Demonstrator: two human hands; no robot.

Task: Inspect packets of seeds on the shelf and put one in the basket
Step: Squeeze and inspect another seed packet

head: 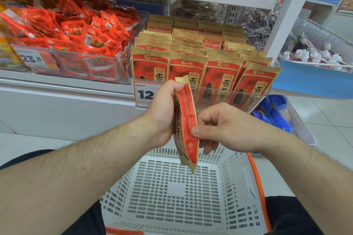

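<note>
Landmark: white basket (232, 179), low in the middle, between the person's knees.
Packet (188, 126): red and tan seed packet, held upright and edge-on directly above the basket's far rim, its lower tip hanging just over the inside of the basket, not touching it.
Left hand (162, 112): above the basket's far-left side, fingers curled round the packet's upper left edge, thumb near the tan top seal.
Right hand (219, 128): above the basket's far-right side, pinching the packet's lower half, thumb on the red face, fingers curled behind.
Seed packets (214, 70): rows of matching packets standing upright in a clear bin (248, 92) on the shelf beyond the basket; the front row shows a dark seed picture.
Price tag (146, 92): on the bin's front, just beyond the left hand, partly hidden by it, showing "12".
Red sachets (80, 36): heaped in another clear bin, beyond and left of the basket, with a tag (33, 58) reading "23.8".
Basket handle (257, 183): orange, along the basket's right side.
Basket inside: only the slotted white floor shows.
</note>
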